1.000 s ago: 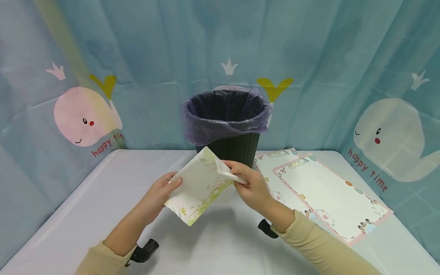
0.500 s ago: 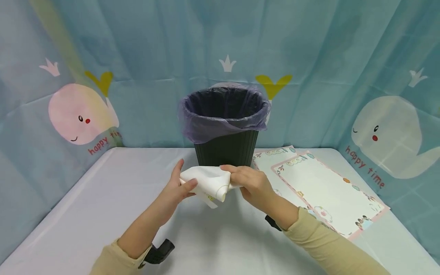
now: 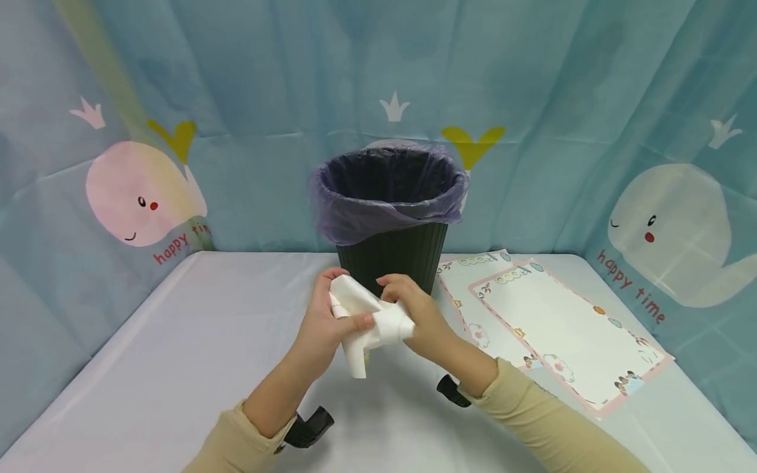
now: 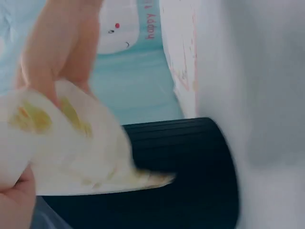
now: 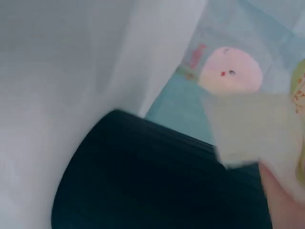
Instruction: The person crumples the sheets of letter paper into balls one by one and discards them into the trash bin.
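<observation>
A sheet of printed paper (image 3: 388, 326), bent and crumpled with its white back mostly outward, is between my two hands in front of the bin. My left hand (image 3: 317, 322) grips it on the left, with the thumb across the near face. At the other end, my right hand (image 3: 426, 323) has its fingers curled at the paper, the index finger raised in the head view. From the left wrist, yellow-green print shows on the paper (image 4: 81, 157), and the right hand (image 4: 59, 47) holds it from above. A pale corner of the paper (image 5: 259, 129) sticks out in the right wrist view.
A dark ribbed bin (image 3: 390, 259) with a purple liner (image 3: 378, 220) stands behind the hands. Two pink-bordered sheets (image 3: 573, 335) lie overlapping on the white table (image 3: 148, 368) at the right. A blue printed curtain (image 3: 266, 190) encloses the back and sides.
The paper was a half-spread folded sheet with its print showing; it has been bunched into a smaller crumpled shape. My left hand has moved right, bringing both hands closer together.
</observation>
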`<state>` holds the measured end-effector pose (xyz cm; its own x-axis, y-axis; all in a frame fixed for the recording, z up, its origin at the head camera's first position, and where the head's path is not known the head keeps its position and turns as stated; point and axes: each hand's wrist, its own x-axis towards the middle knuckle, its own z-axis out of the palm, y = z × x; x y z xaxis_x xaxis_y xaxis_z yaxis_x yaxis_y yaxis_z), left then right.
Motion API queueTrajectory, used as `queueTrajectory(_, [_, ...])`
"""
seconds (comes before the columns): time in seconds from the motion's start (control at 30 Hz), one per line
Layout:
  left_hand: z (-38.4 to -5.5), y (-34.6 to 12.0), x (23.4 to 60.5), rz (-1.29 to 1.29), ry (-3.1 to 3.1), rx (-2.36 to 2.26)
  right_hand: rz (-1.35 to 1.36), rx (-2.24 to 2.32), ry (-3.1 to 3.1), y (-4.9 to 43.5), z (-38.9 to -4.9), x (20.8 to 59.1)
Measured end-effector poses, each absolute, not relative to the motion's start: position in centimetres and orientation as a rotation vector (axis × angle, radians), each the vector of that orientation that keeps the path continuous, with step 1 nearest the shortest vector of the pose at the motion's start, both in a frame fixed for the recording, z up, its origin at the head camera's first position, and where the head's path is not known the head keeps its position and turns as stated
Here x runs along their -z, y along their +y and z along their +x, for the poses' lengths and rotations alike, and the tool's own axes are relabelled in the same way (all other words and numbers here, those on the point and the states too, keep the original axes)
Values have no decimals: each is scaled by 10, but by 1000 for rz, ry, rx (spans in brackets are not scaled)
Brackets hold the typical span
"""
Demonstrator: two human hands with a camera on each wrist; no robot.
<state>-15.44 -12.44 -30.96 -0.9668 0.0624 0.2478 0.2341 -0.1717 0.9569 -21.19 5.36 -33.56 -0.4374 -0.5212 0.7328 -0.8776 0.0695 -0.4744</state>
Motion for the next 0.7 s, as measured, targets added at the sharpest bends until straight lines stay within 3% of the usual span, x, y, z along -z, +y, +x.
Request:
queueTrajectory(0.2, [-157,-123,315,-407,-1807,2236,1418,-2094,-2228,68,-209,325])
queueTrajectory(0.53, [-163,-124,324,-614,-1864,2222,1542,-2170,-2522,76,-218,318])
queueTrajectory(0.7, [-164,-114,327,-630,-2055,1943,1563,-2101,-2543,75,-218,316])
